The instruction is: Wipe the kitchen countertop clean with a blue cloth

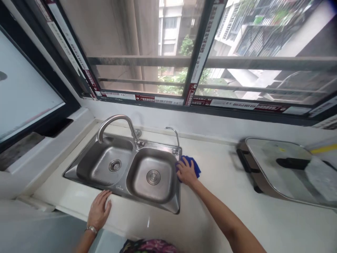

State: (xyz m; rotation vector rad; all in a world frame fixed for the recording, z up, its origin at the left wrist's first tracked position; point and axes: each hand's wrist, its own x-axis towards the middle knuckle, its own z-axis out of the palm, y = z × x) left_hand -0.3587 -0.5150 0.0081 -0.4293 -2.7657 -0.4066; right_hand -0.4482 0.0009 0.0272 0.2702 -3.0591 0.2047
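Note:
My right hand (187,171) presses a blue cloth (196,168) against the right rim of the steel double-bowl sink (121,189), close to the small tap (177,137). Part of the cloth is hidden under the palm and fingers. On the front of the counter, just before the sink's left bowl, my left hand (99,210) lies flat with its thumb apart and holds nothing. Both sink bowls show their drains, and a large curved faucet (116,118) arches over the left one.
A wide electric pan with a glass lid (286,165) stands on the white counter (218,154) at the right. Behind the counter runs a low white wall (163,117) under a dark-framed window (200,63). Another dark frame (60,98) borders the left side.

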